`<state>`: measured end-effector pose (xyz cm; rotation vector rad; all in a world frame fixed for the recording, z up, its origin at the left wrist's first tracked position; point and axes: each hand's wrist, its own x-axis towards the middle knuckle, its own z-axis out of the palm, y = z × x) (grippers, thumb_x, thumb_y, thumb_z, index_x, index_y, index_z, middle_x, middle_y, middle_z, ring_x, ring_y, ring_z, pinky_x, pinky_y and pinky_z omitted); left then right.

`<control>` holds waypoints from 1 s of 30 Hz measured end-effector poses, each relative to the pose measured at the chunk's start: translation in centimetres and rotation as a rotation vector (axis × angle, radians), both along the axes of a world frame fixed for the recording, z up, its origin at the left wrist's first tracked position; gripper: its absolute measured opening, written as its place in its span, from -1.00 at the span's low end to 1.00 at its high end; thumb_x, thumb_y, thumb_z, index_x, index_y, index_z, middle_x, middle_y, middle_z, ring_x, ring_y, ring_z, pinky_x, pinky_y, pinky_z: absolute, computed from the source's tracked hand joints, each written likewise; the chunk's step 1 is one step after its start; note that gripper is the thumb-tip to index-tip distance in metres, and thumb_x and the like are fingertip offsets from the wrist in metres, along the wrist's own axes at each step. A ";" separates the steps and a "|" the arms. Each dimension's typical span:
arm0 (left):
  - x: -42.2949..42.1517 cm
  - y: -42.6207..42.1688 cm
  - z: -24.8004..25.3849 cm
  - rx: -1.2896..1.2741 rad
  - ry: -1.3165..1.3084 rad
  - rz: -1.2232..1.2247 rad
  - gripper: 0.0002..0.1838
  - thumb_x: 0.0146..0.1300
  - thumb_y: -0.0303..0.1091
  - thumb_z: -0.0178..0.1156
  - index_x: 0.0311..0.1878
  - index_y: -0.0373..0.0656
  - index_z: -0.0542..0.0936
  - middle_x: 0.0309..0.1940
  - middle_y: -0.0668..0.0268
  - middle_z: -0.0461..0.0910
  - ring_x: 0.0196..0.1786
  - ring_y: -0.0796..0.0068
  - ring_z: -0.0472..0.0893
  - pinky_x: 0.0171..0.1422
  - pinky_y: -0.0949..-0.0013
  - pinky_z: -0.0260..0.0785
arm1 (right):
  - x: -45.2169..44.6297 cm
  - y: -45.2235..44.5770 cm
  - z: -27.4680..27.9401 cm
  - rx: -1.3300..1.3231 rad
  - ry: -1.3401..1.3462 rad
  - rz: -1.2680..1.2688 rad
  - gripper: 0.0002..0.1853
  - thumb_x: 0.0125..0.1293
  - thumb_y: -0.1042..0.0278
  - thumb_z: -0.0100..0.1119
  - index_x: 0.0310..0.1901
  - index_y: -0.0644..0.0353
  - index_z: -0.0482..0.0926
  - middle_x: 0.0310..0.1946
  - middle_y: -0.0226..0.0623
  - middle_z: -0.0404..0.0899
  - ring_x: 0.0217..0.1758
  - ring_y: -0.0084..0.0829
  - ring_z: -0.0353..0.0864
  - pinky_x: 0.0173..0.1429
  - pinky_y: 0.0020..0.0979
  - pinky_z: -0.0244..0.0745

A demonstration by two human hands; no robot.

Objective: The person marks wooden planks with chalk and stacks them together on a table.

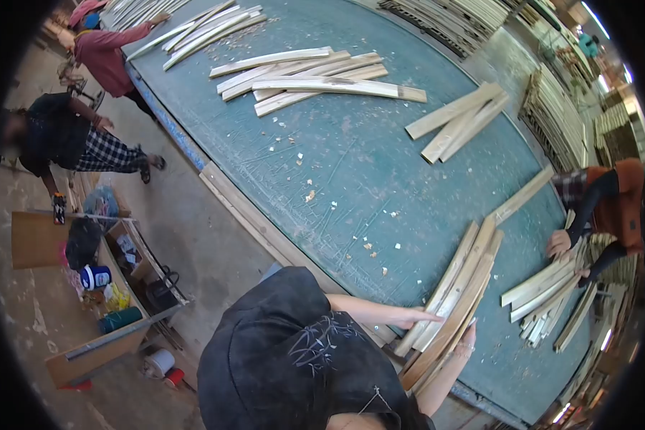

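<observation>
Long, slightly curved wooden slats (451, 301) lie in a bundle at the table's near edge, their lower ends reaching over it toward my body. My left hand (412, 317) comes in from the left, its fingers stretched flat against the upper side of the bundle. On the opposite side, my right hand (469, 340) is curled against the outermost slat, a bracelet at its wrist; part of it is hidden by the wood. Another single slat (523, 195) touches the bundle's far end and slants away to the upper right.
The large green table (322, 165) carries wood chips and more slat piles (322, 79), including three boards (459, 122). At right a co-worker's hand (559, 244) is over another pile (545, 290). Two people are at left, beside an open wooden box (100, 351) of containers.
</observation>
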<state>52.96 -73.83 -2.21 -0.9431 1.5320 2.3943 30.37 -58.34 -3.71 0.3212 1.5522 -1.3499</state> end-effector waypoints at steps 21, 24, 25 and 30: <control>12.6 -9.5 4.4 -0.809 -0.211 -0.395 0.09 -0.17 0.33 0.01 0.11 -0.57 -0.01 -0.20 -0.09 0.35 -0.15 0.12 0.42 -0.09 0.21 0.27 | 20.7 -12.1 0.1 0.058 0.153 -0.247 -0.47 0.24 -0.05 -0.32 -0.07 0.32 0.33 -0.13 -0.12 0.41 -0.09 -0.23 0.41 -0.01 -0.27 0.33; 14.0 -14.2 3.3 -1.019 -0.023 -0.578 -0.17 -0.06 0.30 -0.09 -0.08 -0.43 0.35 -0.16 -0.02 0.37 -0.10 0.10 0.39 -0.04 0.11 0.21 | 20.9 -12.3 0.0 0.171 0.430 -0.335 -0.49 0.25 -0.01 -0.27 -0.16 0.38 0.36 -0.22 -0.17 0.43 -0.17 -0.35 0.42 -0.09 -0.36 0.34; 15.0 -17.9 4.2 -0.968 -0.014 -0.610 -0.24 -0.04 0.29 -0.12 -0.17 -0.36 0.46 -0.16 -0.01 0.37 -0.09 0.09 0.38 -0.03 0.09 0.20 | 21.0 -12.1 0.1 0.204 0.568 -0.319 -0.50 0.25 0.00 -0.26 -0.19 0.38 0.38 -0.26 -0.19 0.44 -0.20 -0.39 0.43 -0.12 -0.39 0.35; 25.4 -37.6 2.8 -1.599 -0.366 0.287 -0.62 -0.17 -0.24 0.21 -0.23 -0.20 0.48 -0.32 0.09 0.46 -0.22 0.16 0.45 -0.12 0.19 0.29 | 22.6 -11.5 1.5 0.238 0.774 -0.287 -0.54 0.27 0.04 -0.28 -0.26 0.35 0.43 -0.36 -0.29 0.45 -0.47 -0.55 0.33 -0.37 -0.52 0.29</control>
